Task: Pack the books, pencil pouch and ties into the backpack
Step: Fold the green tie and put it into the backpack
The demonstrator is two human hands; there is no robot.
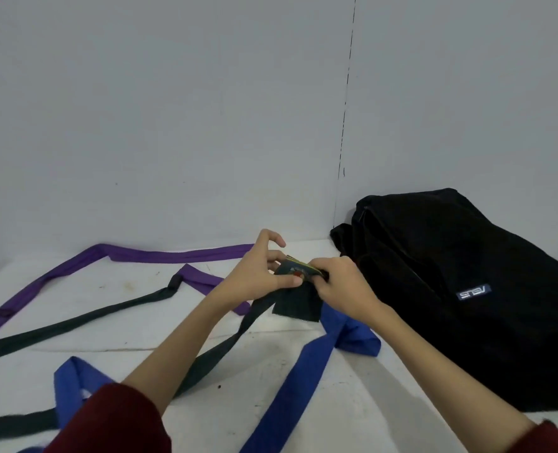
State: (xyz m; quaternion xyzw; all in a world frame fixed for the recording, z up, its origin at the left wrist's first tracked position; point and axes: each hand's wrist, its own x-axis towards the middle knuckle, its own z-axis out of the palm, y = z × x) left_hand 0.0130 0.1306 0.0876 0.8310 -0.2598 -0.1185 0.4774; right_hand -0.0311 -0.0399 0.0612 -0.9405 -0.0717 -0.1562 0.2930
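Both hands pinch the wide end of the black tie point(295, 307), raised a little off the table point(352, 403). Left hand point(258, 273): thumb pressed on the near face of the folded end, index finger lifted and curled free above it, other fingers behind the fabric. Right hand point(343, 286): fingers curled over the top right edge of the same fold. A small label with yellow and red marks shows between the two hands; text unreadable. Below the grip a flap of the black tie hangs down, touching the blue tie point(290, 380).

Rest of the black tie runs from the hands toward the near left, under the left forearm, and off the left edge. A second black stretch crosses the table farther left; cannot tell whether it is the same tie.

Blue tie lies on the table under the hands, one end just beside the backpack point(460, 289), body running toward the near edge; a blue loop also sits near the left sleeve point(114, 423).

Purple tie point(173, 255) lies along the back wall point(173, 109), bends, and comes down the left side of the table; one end passes behind the left wrist.

Backpack is black, lying on its side at the right against the wall corner, logo patch facing up. Cannot tell whether its zip is undone. Books and pencil pouch not visible.

Both sleeves are dark red.
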